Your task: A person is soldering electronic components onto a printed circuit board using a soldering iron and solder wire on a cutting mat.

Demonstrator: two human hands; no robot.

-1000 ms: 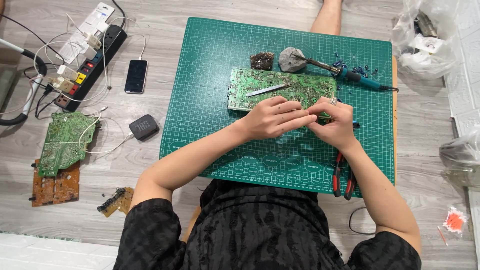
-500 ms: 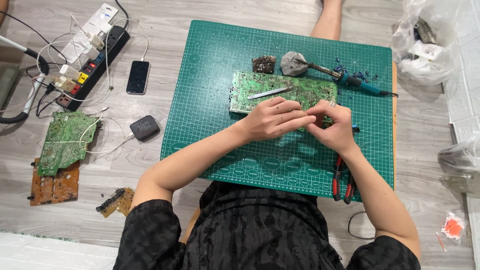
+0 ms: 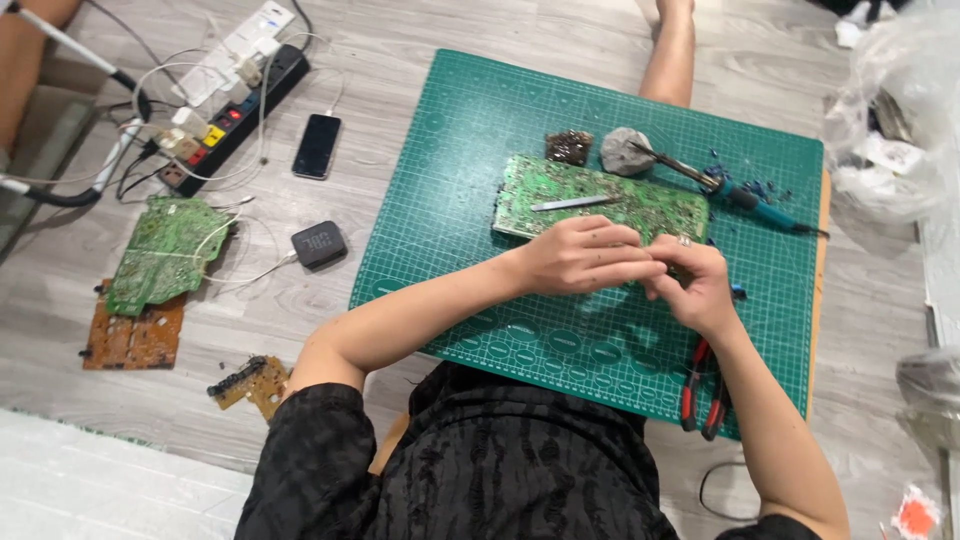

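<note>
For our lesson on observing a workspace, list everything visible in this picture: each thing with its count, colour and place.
cutting mat: 1, green, centre of floor
circuit board: 1, green, on the mat above the hands
tweezers: 1, silver, lying on that board
soldering iron: 1, teal handle, mat's upper right
pliers: 1, red handles, mat's lower right
phone: 1, black, floor left of mat
power strip: 1, black, upper left
loose boards: 2, green over brown, floor at left
plastic bag: 1, clear, right edge
left hand: fingers pinched together, meeting the right
right hand: fingers curled, whatever they grip is hidden
</note>
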